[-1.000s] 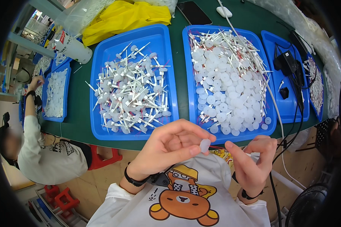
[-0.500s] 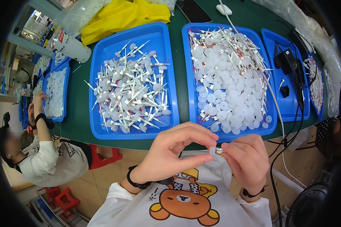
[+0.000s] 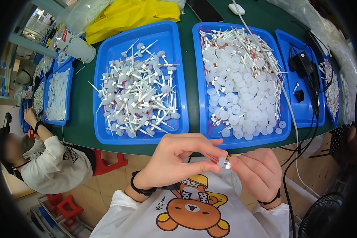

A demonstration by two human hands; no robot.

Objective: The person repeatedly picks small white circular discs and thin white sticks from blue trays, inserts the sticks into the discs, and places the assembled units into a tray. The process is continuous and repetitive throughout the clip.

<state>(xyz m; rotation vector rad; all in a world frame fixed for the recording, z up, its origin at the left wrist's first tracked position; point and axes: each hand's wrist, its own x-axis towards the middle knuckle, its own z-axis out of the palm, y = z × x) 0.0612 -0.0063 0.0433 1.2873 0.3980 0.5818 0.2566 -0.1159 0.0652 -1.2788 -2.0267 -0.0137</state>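
Just past the near edge of the table, my left hand [image 3: 182, 156] pinches a small translucent white disc [image 3: 221, 162] between thumb and forefinger. Against the disc's right side, my right hand [image 3: 260, 170] grips a short white piece with a shiny end [image 3: 227, 164]; its fingers cover most of that piece. A blue tray [image 3: 168, 35] left of centre holds a heap of white sticks fitted with discs [image 3: 139, 95]. Another blue tray [image 3: 197, 59], on the right, has loose discs [image 3: 246, 107] in front and thin white sticks with reddish wires [image 3: 256, 49] behind.
At far right, a blue tray [image 3: 301, 115] holds a black adapter [image 3: 303, 63] and cables. A white cord [image 3: 287, 99] crosses the right tray. Yellow bag [image 3: 135, 18], phone [image 3: 205, 10] and cup [image 3: 77, 47] lie behind. A person [image 3: 55, 162] works at left.
The disc has tilted and the shiny end beside it shows more. Both my hands have shifted slightly. At left, the other person's hand has moved away from the tray of discs.
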